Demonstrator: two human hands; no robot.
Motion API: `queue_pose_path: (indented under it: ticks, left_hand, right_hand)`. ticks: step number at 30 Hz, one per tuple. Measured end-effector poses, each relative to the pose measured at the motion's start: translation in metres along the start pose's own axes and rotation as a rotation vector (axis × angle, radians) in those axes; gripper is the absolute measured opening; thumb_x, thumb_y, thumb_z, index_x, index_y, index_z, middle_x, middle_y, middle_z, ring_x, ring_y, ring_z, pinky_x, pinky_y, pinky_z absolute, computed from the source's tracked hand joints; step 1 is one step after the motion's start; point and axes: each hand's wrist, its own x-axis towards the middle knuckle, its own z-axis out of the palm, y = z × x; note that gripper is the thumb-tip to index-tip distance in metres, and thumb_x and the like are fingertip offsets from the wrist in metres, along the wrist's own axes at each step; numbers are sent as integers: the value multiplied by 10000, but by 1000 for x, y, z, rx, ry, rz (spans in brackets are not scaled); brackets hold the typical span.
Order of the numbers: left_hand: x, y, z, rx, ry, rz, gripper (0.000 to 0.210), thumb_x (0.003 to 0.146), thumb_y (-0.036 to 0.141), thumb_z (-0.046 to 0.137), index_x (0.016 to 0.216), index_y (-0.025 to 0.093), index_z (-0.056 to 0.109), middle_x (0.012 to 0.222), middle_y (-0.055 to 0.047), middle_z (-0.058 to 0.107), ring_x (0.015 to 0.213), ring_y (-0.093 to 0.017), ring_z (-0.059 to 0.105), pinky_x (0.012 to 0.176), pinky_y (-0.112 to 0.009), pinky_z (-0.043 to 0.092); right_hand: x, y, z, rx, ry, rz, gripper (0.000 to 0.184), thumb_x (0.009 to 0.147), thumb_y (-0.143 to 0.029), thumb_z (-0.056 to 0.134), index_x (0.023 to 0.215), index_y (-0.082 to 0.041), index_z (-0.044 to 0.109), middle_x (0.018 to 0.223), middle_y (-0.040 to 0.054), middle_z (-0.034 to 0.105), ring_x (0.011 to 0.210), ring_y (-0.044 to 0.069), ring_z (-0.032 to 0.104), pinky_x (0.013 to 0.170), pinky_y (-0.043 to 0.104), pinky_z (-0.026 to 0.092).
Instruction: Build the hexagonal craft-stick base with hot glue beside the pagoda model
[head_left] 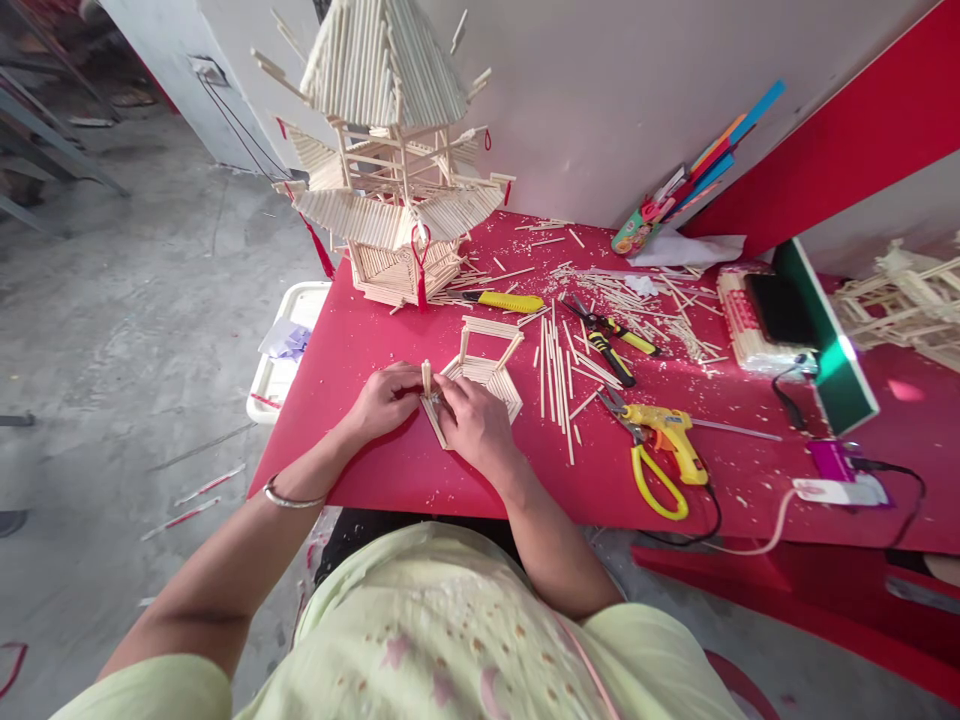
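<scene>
No lettering, brand or number can be read in this view.
Printed surfaces show, but their marks are too small or blurred: a pen holder point(634, 234) at the upper right of the frame has a green, multicoloured design, and a clear-wrapped packet point(738, 312) at the right, partly under a black device point(780, 308), shows red marks that may be lettering. On the pale yellow-green shirt point(442, 620) at bottom centre are pink star and crescent-moon shapes.

bright light overall; glare on the green board point(834, 352); edges stretched, upper left corner dim, blurred.
</scene>
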Motion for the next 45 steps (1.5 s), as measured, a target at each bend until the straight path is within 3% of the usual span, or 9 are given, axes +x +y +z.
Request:
queue_pose_path:
  ticks: [45]
  left_hand:
    - [0,0,0,12,2,9,425,760,80,504,1011,213,819,1116,-50,798,1016,-229,713,976,-359,540]
  right_hand:
    - [0,-1,-2,-11,-7,1,485,1014,-232,544,1498,-197,532,1214,112,706,1109,245,668,947,337,557]
